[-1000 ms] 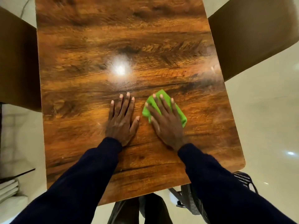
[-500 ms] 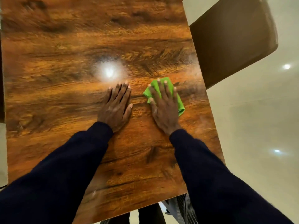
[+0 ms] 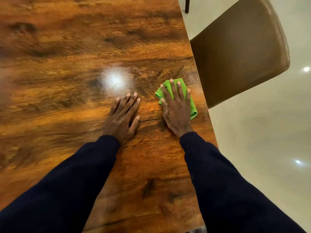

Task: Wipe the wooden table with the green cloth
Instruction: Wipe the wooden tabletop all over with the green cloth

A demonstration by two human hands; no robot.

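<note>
Folded green cloth [image 3: 192, 106] near right edge of worktop [image 3: 67, 78], pinned under flat, straight-fingered right hand [image 3: 175, 111]. Beside it, left hand [image 3: 121, 118] flat, holding nothing. Likely soft, light, bunch-prone: press palm over centre.

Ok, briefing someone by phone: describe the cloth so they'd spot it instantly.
On the wooden table, follow the right edge beside the brown chair. There the right hand presses flat on the green cloth. It alone is bright green; the left hand rests on bare wood.
</note>
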